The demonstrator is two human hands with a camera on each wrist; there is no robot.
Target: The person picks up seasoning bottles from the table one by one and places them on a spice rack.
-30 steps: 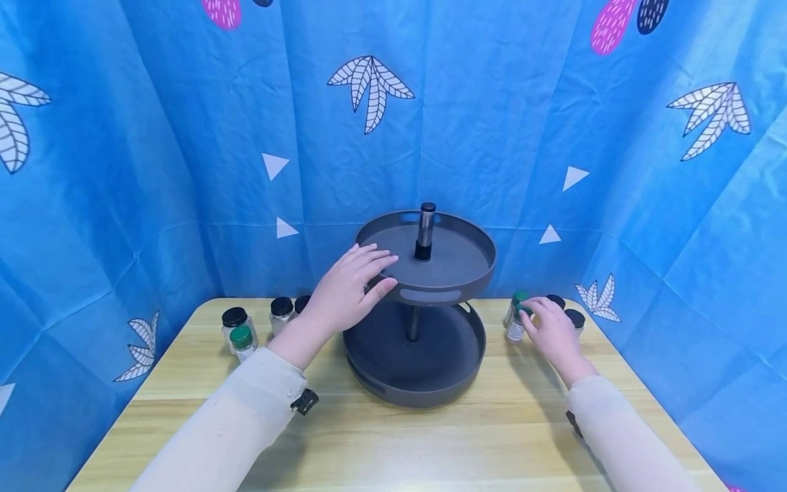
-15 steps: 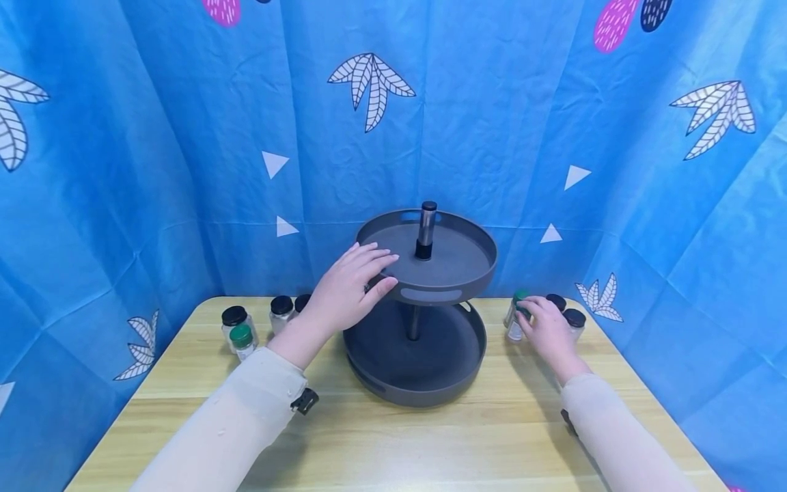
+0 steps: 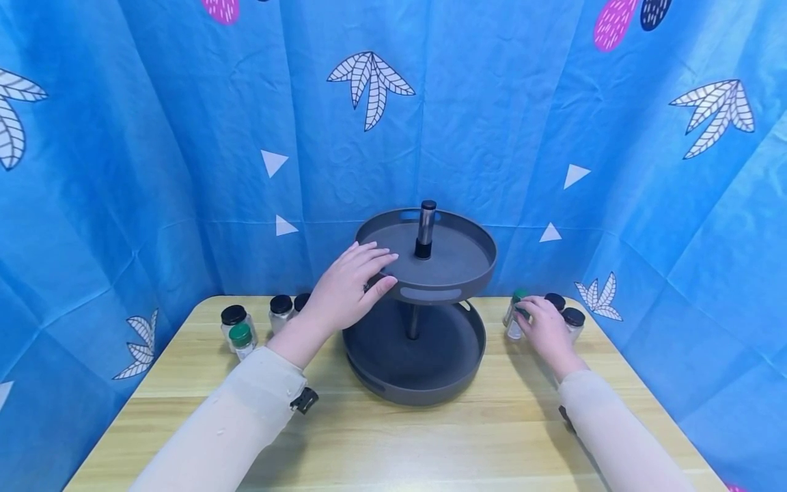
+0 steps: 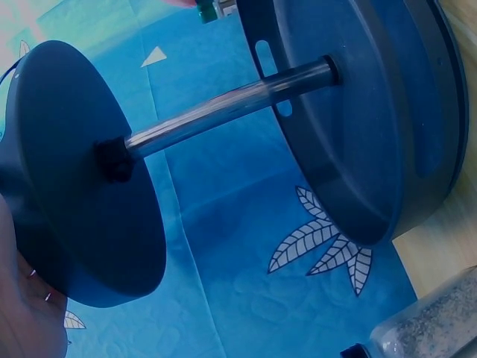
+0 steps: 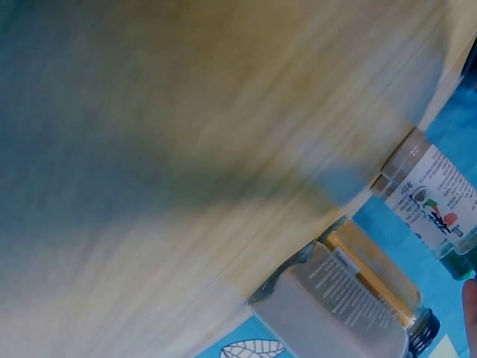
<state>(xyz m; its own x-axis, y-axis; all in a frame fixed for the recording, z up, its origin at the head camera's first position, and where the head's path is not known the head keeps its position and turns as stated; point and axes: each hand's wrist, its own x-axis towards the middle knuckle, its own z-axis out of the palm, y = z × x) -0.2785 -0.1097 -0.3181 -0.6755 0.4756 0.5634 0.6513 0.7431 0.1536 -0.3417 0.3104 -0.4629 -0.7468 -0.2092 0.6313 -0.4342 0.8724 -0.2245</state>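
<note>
In the head view, my left hand [image 3: 349, 288] lies on the near left rim of a dark grey two-tier tray stand's upper tray [image 3: 461, 273]. Its fingers stretch over the rim, with the thumb held apart; the left wrist view has this hand [image 4: 33, 313] against the tray's outer wall. Over on the right, my right hand [image 3: 547, 333] pinches the green lid of a small spice jar [image 3: 514, 331], which appears upright. From the right wrist, the labelled spice jar [image 5: 432, 195] shows a fingertip [image 5: 471, 313] by its lid. Another green-lidded jar [image 3: 520, 295] stands just behind.
Black-lidded jars [image 3: 574, 320] stand right of my right hand. On the left are a black-lidded jar [image 3: 234, 320], a green-lidded jar [image 3: 242, 339] and more jars [image 3: 281, 311] partly behind my left arm. A blue curtain [image 3: 479, 123] borders the wooden table [image 3: 430, 444].
My right hand and forearm have shifted slightly to the left, while the fingers stay at the green lid. The left hand and the tray stand have kept their places.
</note>
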